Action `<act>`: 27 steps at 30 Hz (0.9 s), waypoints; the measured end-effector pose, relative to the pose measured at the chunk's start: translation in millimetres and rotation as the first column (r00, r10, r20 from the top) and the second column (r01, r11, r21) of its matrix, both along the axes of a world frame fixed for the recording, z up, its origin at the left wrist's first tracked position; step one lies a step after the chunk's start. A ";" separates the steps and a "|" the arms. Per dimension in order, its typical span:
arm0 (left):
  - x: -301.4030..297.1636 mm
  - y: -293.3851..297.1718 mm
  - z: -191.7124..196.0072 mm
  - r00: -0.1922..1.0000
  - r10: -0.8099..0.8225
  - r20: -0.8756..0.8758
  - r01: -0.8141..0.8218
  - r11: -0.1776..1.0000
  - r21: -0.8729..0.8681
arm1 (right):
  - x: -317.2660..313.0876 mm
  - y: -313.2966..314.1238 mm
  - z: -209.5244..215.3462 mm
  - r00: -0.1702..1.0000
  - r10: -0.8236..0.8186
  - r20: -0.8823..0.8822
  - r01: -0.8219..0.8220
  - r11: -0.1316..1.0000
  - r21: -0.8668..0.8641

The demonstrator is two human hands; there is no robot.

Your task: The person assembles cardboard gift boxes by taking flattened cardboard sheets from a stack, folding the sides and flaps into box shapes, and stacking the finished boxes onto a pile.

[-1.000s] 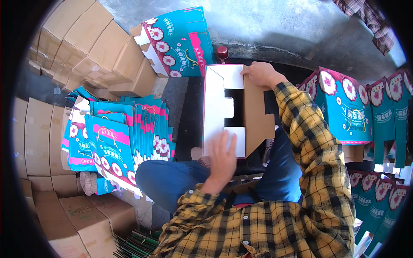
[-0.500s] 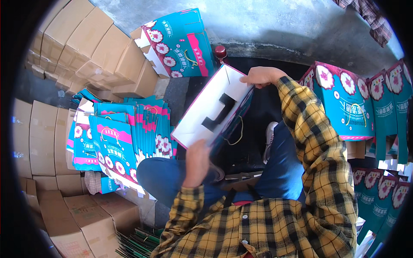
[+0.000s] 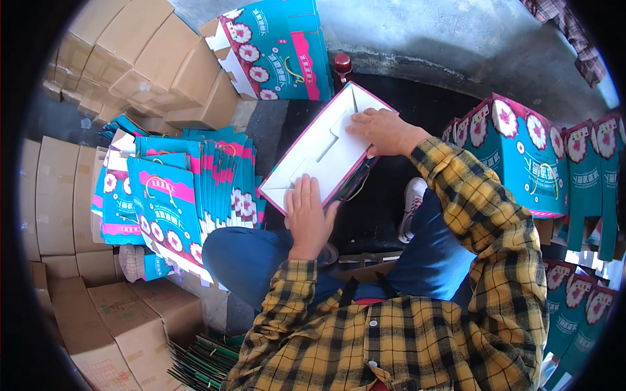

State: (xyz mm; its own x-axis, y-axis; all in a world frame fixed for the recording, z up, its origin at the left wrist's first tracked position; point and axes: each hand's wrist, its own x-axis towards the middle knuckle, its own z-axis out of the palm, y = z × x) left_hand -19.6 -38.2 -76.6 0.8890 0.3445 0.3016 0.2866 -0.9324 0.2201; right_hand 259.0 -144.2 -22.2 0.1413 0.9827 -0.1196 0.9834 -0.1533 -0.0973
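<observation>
A printed carton with its white flap side [image 3: 312, 159] facing up lies tilted in front of me, a narrow slit between its flaps. My left hand [image 3: 308, 218] rests flat on the near end, fingers stretched and thumb apart. At the far end my right hand [image 3: 381, 130] presses on the white flaps with its fingers, the thumb over the long edge. Neither hand is closed round anything. A yellow cord handle [image 3: 358, 189] hangs partly in shadow on the carton's right side.
Folded teal cartons [image 3: 166, 202] are stacked at left, with brown cardboard boxes [image 3: 140, 52] behind. Another teal carton [image 3: 280, 58] leans on the wall beside a red-capped item [image 3: 342, 64]. Erected cartons [image 3: 531, 156] stand at right. Dark thin sheets [image 3: 205, 362] lie at lower left.
The dark opening between the flaps has narrowed to a slit. My right hand has moved from the carton's edge onto the flaps, and my left hand has moved up onto the near end.
</observation>
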 end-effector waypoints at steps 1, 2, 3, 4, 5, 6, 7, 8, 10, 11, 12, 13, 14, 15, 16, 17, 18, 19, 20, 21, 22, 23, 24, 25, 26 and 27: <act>0.4 1.5 -3.0 1.000 0.005 -0.003 -0.005 1.000 -0.010 | 1.6 1.2 -2.3 1.000 0.005 -0.003 -0.005 1.000 -0.010; 0.8 2.9 -5.6 1.000 -0.017 -0.019 0.017 0.999 -0.043 | 3.0 2.5 -4.2 1.000 0.012 0.000 -0.012 0.997 -0.082; 0.4 2.9 -7.7 0.999 -0.040 -0.034 0.037 0.996 -0.075 | 3.9 3.2 -5.8 1.000 0.020 0.002 -0.020 0.988 -0.153; -0.1 3.2 -8.7 0.999 -0.035 -0.035 0.032 0.996 -0.080 | 3.9 5.2 -5.2 1.000 0.025 0.001 -0.025 0.987 -0.157; -0.7 3.2 -8.9 0.999 -0.043 -0.032 0.039 0.994 -0.102 | 4.2 6.6 -3.6 0.999 0.033 -0.003 -0.033 0.982 -0.188; -1.4 3.0 -8.3 0.998 -0.050 -0.028 0.047 0.991 -0.122 | 3.8 7.9 -1.5 0.999 0.041 -0.006 -0.041 0.975 -0.217; -0.8 2.9 -9.4 0.999 -0.049 -0.022 0.046 0.992 -0.121 | 5.1 7.9 -2.3 0.999 0.043 0.000 -0.042 0.975 -0.217; -0.1 2.8 -9.9 0.998 -0.049 -0.025 0.045 0.989 -0.139 | 5.9 7.7 -2.7 0.999 0.049 -0.005 -0.049 0.972 -0.231; 0.0 1.1 -7.7 0.999 -0.049 -0.021 0.045 0.987 -0.154 | 8.1 3.5 -3.6 0.998 0.056 -0.004 -0.056 0.968 -0.243; -1.2 -1.0 -5.2 0.999 -0.052 0.004 0.052 0.987 -0.152 | 9.1 -2.3 -4.5 0.997 0.074 -0.027 -0.077 0.986 -0.149; -2.8 -2.7 -2.7 0.998 -0.055 0.030 0.058 0.987 -0.150 | 11.4 -6.8 -5.0 0.994 0.094 -0.049 -0.096 0.994 -0.052; -6.1 -3.4 1.1 0.998 -0.052 0.033 0.056 0.987 -0.147 | 13.9 -9.3 -1.6 0.994 0.096 -0.045 -0.099 0.994 -0.050; -11.0 -1.1 6.9 0.987 -0.026 0.161 0.043 0.994 -0.104 | 18.1 -11.0 2.2 0.980 0.003 -0.199 -0.002 1.000 0.006; -15.2 4.3 10.2 0.958 -0.005 0.286 0.024 0.998 -0.063 | 22.5 -11.2 5.5 0.932 -0.080 -0.353 0.102 0.994 0.046; -14.5 15.1 7.8 0.921 0.074 0.384 -0.019 0.989 -0.145 | 32.9 -16.5 7.7 0.898 -0.162 -0.408 0.204 0.977 0.060; -21.4 27.4 5.6 0.861 0.260 0.437 -0.152 0.952 -0.267 | 38.1 -16.6 5.4 0.900 -0.161 -0.406 0.203 0.977 0.062; -23.4 43.8 -2.9 0.768 0.436 0.469 -0.239 0.874 -0.422 | 42.5 -18.5 2.6 0.889 -0.267 -0.371 0.349 0.921 0.175; -27.1 63.9 -6.1 0.764 0.439 0.472 -0.241 0.874 -0.423 | 50.3 -18.3 -2.8 0.862 -0.368 -0.347 0.472 0.832 0.291; -27.8 82.8 -7.8 0.745 0.613 0.264 -0.157 0.546 -0.823 | 62.3 -20.6 -20.7 0.829 -0.426 -0.364 0.546 0.759 0.355; -29.0 95.2 -11.5 0.749 0.663 -0.006 -0.063 0.062 -0.996 | 67.6 -18.5 -23.5 0.832 -0.420 -0.361 0.540 0.762 0.357; -30.4 100.2 -16.5 0.741 0.672 -0.005 -0.063 0.062 -0.996 | 69.5 -13.6 -24.6 0.637 -0.438 -0.635 0.661 0.734 0.157; -26.0 102.9 -22.5 0.652 0.742 -0.156 -0.035 -0.175 -0.984 | 77.0 -17.4 -29.4 0.356 -0.453 -0.817 0.714 0.696 -0.074; -21.2 104.8 -28.8 0.563 0.762 -0.320 0.020 -0.399 -0.917 | 79.0 -22.8 -37.9 0.329 -0.379 -0.865 0.683 0.728 -0.060; -31.9 116.2 -52.5 0.546 0.776 -0.316 0.029 -0.394 -0.919 | 79.8 -19.7 -36.9 0.337 -0.368 -0.867 0.667 0.743 -0.056; -52.0 133.9 -83.1 0.619 0.749 -0.237 0.147 -0.406 -0.902 | 77.3 -9.3 -33.2 0.243 -0.440 -0.865 0.686 0.708 -0.168; -62.3 143.7 -101.1 0.692 0.706 -0.150 0.251 -0.430 -0.867 | 77.2 -4.0 -33.4 0.138 -0.520 -0.843 0.705 0.650 -0.285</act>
